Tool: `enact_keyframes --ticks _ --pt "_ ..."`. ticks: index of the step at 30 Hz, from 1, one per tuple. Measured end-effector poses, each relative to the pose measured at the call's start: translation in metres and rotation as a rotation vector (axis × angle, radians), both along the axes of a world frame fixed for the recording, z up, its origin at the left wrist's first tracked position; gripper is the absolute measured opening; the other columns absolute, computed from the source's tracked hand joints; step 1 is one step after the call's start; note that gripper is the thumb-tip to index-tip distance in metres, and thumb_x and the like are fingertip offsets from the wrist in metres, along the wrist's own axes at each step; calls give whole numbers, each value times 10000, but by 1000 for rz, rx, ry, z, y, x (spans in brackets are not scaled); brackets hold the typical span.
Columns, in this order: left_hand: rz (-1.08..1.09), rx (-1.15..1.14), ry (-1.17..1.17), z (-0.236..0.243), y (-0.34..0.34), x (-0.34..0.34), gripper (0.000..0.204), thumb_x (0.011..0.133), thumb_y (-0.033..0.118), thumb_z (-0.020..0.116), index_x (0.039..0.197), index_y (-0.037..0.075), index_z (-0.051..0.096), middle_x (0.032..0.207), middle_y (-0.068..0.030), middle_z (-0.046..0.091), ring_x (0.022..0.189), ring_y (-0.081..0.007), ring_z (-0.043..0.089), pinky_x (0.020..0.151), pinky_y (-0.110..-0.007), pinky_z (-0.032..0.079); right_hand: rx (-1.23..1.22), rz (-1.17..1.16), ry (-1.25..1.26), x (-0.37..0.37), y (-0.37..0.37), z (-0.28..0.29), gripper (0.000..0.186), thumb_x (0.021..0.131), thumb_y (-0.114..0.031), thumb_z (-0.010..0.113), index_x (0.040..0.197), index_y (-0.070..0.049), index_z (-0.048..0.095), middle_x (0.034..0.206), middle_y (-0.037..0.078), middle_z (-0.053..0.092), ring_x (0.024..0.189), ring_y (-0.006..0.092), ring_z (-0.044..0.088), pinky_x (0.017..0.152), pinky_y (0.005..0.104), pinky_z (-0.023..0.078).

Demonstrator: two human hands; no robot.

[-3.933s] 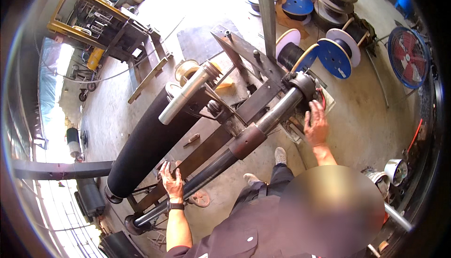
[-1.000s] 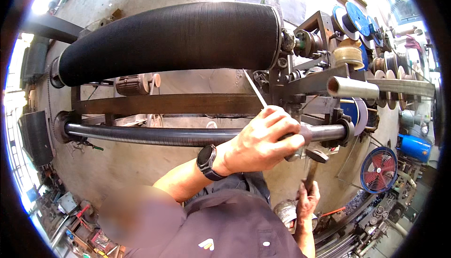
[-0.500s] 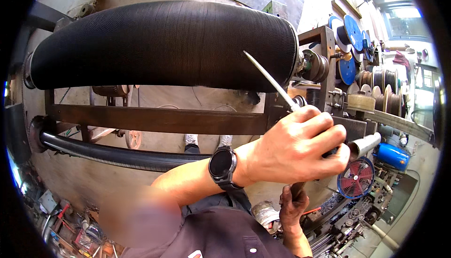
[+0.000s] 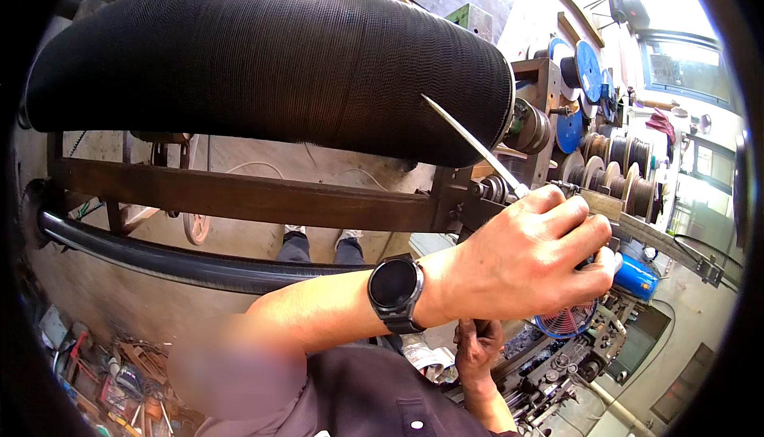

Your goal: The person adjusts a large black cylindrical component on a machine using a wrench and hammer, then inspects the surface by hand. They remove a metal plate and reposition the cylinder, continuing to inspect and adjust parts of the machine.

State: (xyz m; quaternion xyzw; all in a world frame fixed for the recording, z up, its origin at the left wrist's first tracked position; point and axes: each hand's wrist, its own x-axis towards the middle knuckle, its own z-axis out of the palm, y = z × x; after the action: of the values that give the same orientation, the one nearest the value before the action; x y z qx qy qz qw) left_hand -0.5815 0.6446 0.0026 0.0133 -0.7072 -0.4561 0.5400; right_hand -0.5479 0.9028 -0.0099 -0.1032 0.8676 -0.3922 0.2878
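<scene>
My left hand [image 4: 525,258], with a black watch [image 4: 395,284] on its wrist, is closed around a thin grey rod with a pointed tip [image 4: 465,136]. The rod slants up and left, its tip appearing over the right part of a large black roller [image 4: 270,63] with a fine ribbed surface. Whether the tip touches the roller I cannot tell. Below the left hand, my right hand [image 4: 477,348] has its fingers curled together and looks dirty. What it holds, if anything, is hidden.
A brown steel beam [image 4: 255,194] runs below the roller, and a slimmer black roller [image 4: 175,260] lies nearer me. Wire spools [image 4: 617,174] and blue reels [image 4: 587,71] stand at right, above a fan [image 4: 567,321] and machinery. Scattered tools [image 4: 119,373] lie lower left.
The view has shifted, so the roller sits farther left and higher. My left hand keeps the rod over the roller's right part. My right hand appears farther left, closer beneath the left hand.
</scene>
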Motion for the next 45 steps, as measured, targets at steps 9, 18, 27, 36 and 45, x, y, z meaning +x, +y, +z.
enact_keyframes --ticks 9,18,27,36,45 --pt "85 51 21 11 -11 -13 242 765 239 665 973 130 604 957 -58 566 848 -209 601 680 -344 490 -116 43 59 -5 4 -6 288 990 -267 740 916 -37 583 667 -11 530 551 88 510 509 245 417" --pt "102 41 87 18 -13 -17 252 763 214 667 968 86 595 903 -65 525 808 -208 601 653 -345 491 -78 50 110 0 2 -1 316 993 -307 733 920 -40 580 685 -8 544 556 85 516 513 243 422" --pt "90 56 68 13 -15 -16 272 766 216 678 990 82 598 916 -70 521 825 -214 602 672 -355 500 -34 -23 21 9 -17 5 276 1003 -270 714 940 -35 583 704 5 576 571 88 531 523 245 412" --pt "120 89 122 19 -16 -17 247 766 217 671 959 81 600 912 -69 519 820 -211 599 667 -352 495 12 6 34 13 -16 3 283 1007 -288 709 954 -32 601 697 5 599 573 80 533 525 244 410" --pt "117 26 84 16 -17 -25 211 779 202 664 931 74 593 929 -67 505 784 -197 604 619 -327 486 36 0 11 13 -18 4 182 993 -199 710 989 -35 630 688 -17 570 570 71 501 528 239 382"
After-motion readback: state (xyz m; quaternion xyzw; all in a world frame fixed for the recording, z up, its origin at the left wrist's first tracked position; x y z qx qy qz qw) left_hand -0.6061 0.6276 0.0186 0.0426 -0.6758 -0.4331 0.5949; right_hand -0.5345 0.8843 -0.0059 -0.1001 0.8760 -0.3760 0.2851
